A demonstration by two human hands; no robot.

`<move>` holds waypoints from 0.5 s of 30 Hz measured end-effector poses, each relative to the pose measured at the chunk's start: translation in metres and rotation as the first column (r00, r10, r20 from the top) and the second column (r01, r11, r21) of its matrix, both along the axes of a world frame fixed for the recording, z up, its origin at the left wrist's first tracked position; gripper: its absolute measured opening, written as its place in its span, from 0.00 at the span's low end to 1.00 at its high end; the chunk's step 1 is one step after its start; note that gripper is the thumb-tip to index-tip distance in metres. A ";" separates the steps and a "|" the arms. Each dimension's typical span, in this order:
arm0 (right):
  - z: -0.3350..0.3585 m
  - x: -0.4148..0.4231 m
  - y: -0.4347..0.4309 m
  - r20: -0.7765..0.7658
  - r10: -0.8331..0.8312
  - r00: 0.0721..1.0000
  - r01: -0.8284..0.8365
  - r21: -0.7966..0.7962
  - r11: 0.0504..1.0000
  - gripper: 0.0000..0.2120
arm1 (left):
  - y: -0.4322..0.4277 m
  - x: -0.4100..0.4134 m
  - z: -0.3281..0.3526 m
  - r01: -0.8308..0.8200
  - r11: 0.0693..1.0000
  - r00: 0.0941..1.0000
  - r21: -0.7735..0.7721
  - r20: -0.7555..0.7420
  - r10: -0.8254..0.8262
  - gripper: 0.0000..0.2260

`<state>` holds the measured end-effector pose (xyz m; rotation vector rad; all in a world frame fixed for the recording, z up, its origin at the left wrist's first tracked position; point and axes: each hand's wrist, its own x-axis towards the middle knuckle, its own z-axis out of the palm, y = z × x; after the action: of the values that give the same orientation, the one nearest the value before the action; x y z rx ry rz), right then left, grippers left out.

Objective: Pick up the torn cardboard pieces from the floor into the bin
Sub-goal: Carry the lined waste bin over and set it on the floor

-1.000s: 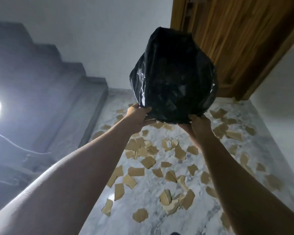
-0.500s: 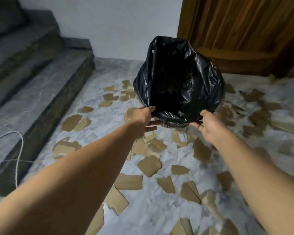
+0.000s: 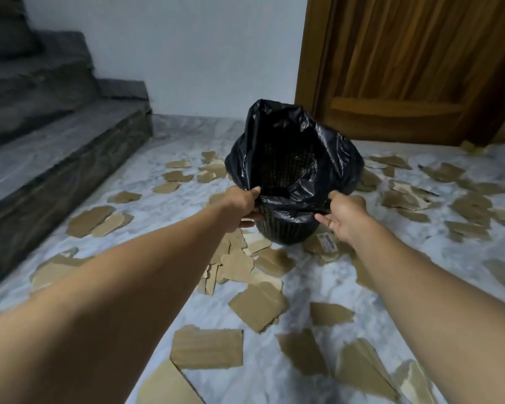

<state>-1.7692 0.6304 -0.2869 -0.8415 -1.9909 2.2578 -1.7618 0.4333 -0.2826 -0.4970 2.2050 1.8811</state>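
A black mesh bin (image 3: 287,228) lined with a glossy black plastic bag (image 3: 327,158) stands on the marble floor amid the scattered pieces. My left hand (image 3: 239,204) grips the bin's near left rim together with the bag's edge. My right hand (image 3: 343,212) pinches the bag's edge at the near right rim, its lower fingers stretched out. Several torn brown cardboard pieces (image 3: 257,306) lie all over the floor, around the bin and close to me. The bag's mouth gapes open toward me; its inside looks dark.
Dark stone stairs (image 3: 56,147) rise on the left. A brown wooden door (image 3: 405,68) stands at the back right, next to a white wall. The floor (image 3: 274,371) is pale marble, strewn with cardboard on every side of the bin.
The bin has come down from a raised position in front of me to the floor. Both hands have stayed at its near rim.
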 end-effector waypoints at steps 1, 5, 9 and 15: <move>-0.001 -0.001 0.000 -0.003 0.009 1.000 -0.009 0.012 1.000 0.13 | 0.001 -0.001 -0.003 0.000 1.000 1.000 -0.002 -0.003 0.000 0.16; 0.004 -0.002 0.000 0.025 0.113 0.993 -0.113 0.011 0.994 0.14 | 0.003 -0.002 -0.005 -0.019 0.999 1.000 0.039 -0.011 0.019 0.16; 0.014 0.003 0.002 0.042 0.201 0.979 -0.199 -0.030 0.979 0.17 | 0.010 0.005 0.003 0.046 0.999 0.998 0.027 -0.047 -0.045 0.15; 0.025 0.025 -0.006 0.035 0.265 0.964 -0.267 0.067 0.961 0.19 | 0.015 0.021 0.014 0.111 0.993 0.984 -0.037 -0.139 -0.115 0.17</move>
<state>-1.7443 0.6247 -0.2618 -0.6329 -2.3064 2.2989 -1.7411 0.4479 -0.2682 -0.2438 2.2984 1.8802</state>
